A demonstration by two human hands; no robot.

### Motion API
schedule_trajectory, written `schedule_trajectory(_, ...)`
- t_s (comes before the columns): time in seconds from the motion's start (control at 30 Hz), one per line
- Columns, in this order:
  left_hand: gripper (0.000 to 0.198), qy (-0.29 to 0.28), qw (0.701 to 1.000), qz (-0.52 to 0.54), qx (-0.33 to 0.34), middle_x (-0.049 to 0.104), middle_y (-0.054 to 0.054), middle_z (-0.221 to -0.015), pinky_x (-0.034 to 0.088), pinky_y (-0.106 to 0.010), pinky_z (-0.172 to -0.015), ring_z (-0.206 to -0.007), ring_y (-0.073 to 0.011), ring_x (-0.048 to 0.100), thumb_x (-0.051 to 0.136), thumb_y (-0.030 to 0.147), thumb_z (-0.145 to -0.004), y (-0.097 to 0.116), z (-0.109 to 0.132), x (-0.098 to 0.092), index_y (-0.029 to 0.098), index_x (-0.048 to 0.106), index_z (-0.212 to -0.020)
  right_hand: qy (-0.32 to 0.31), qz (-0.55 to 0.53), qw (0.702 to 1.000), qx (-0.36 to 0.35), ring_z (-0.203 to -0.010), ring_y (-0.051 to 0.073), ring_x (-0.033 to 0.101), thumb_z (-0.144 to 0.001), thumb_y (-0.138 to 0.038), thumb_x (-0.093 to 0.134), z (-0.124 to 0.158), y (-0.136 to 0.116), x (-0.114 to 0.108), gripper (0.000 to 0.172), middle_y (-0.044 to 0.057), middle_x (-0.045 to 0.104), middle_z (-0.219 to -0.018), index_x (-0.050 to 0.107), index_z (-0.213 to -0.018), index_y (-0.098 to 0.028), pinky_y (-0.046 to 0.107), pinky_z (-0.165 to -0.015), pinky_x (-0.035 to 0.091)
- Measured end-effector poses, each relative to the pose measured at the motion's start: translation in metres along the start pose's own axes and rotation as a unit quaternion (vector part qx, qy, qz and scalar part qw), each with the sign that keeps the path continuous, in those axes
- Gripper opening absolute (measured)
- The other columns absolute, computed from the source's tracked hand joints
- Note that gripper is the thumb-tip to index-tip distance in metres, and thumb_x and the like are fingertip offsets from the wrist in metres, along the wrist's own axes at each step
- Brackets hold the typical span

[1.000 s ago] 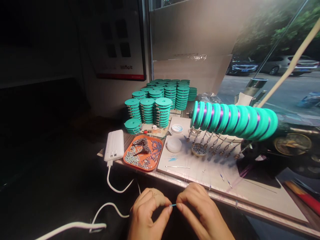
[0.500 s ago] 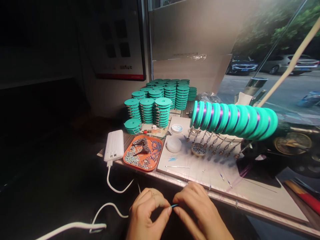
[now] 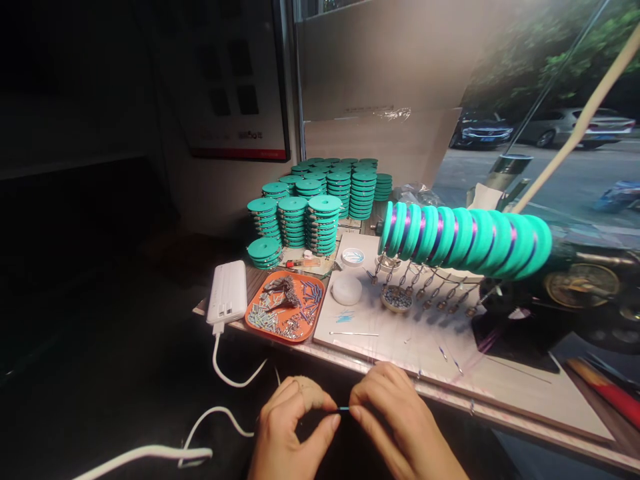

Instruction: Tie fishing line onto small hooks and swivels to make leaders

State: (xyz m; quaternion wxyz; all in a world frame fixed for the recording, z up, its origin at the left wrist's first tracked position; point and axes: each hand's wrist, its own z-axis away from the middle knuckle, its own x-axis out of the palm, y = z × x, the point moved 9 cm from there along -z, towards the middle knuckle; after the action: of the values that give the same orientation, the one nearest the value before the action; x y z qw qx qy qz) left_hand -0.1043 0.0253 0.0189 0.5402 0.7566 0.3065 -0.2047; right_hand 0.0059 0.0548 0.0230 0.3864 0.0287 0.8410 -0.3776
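Note:
A short, thin blue tube [image 3: 345,408] spans the small gap between my fingertips, just in front of the table's near edge. My right hand [image 3: 400,420] pinches its right end between thumb and forefinger. At its left end, the thumb and forefinger of my left hand [image 3: 295,423] are closed in a pinch, with a wrap around the forefinger. Past my hands, a whitish board [image 3: 380,357] carries a thin metal needle tool [image 3: 354,333], loose blue slivers [image 3: 345,317] and a round white lid [image 3: 347,288].
An orange tray [image 3: 250,313] of small tubes and metal bits lies beside a white power bank [image 3: 227,291] with a cable. Stacked green spools [image 3: 294,205] stand behind. To the right, a spindle of green spools [image 3: 465,240] with hanging swivels overhangs a bowl of beads [image 3: 397,298].
The blue tube has turned from slightly slanted to nearly level. My left thumb has drawn a little down and left from it. My right hand has barely moved.

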Motion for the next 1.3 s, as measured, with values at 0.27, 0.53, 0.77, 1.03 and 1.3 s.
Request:
schedule_trajectory(0.27, 0.011, 0.003, 1.0, 0.003, 0.002, 0.065, 0.0, -0.07, 0.052, -0.024, -0.06, -0.067, -0.0149, 0.063, 0.063, 0.008, -0.07, 0.002, -0.001, 0.002, 0.018, 0.062, -0.074, -0.001, -0.001, 1.0, 0.002, -0.068, 0.016, 0.048, -0.087, -0.014, 0.042, 0.0, -0.001, 0.001, 0.013, 0.001, 0.053, -0.068, 0.048, -0.076, -0.019, 0.028, -0.06, 0.041)
schedule_trajectory(0.53, 0.01, 0.007, 1.0, 0.004, 0.005, 0.064, 0.0, -0.066, 0.051, -0.023, -0.058, -0.064, -0.0147, 0.062, 0.063, 0.008, -0.07, 0.004, -0.002, 0.002, 0.017, 0.061, -0.069, -0.001, -0.014, 1.0, 0.007, -0.069, 0.016, 0.048, -0.086, -0.012, 0.044, 0.0, 0.0, 0.003, 0.012, 0.001, 0.053, -0.07, 0.048, -0.077, -0.019, 0.028, -0.06, 0.04)
schedule_trajectory(0.77, 0.007, 0.01, 1.0, 0.008, -0.001, 0.064, -0.001, -0.065, 0.05, -0.022, -0.057, -0.062, -0.0147, 0.062, 0.063, 0.011, -0.071, 0.003, -0.004, 0.002, 0.017, 0.062, -0.068, -0.003, -0.012, 1.0, 0.007, -0.07, 0.017, 0.048, -0.085, -0.011, 0.045, 0.001, 0.001, 0.004, 0.012, 0.002, 0.053, -0.07, 0.049, -0.077, -0.019, 0.028, -0.061, 0.04)
schedule_trajectory(1.03, 0.012, -0.015, 0.999, 0.042, -0.025, 0.063, -0.002, -0.063, 0.048, -0.024, -0.058, -0.061, -0.0157, 0.061, 0.056, 0.016, -0.077, -0.001, -0.004, 0.009, 0.016, 0.06, -0.065, 0.001, -0.016, 1.0, 0.004, -0.069, 0.017, 0.047, -0.084, -0.01, 0.047, 0.003, 0.001, 0.005, 0.011, 0.001, 0.052, -0.07, 0.048, -0.076, -0.019, 0.028, -0.061, 0.039)
schedule_trajectory(1.3, 0.018, -0.056, 0.992, 0.091, -0.063, 0.063, -0.004, -0.069, 0.047, -0.024, -0.064, -0.068, -0.0167, 0.062, 0.047, 0.021, -0.085, -0.01, 0.0, 0.017, 0.016, 0.06, -0.073, -0.005, -0.018, 1.0, 0.013, -0.07, 0.017, 0.047, -0.085, -0.011, 0.046, 0.003, 0.003, 0.007, 0.011, 0.002, 0.052, -0.071, 0.048, -0.077, -0.019, 0.029, -0.062, 0.04)
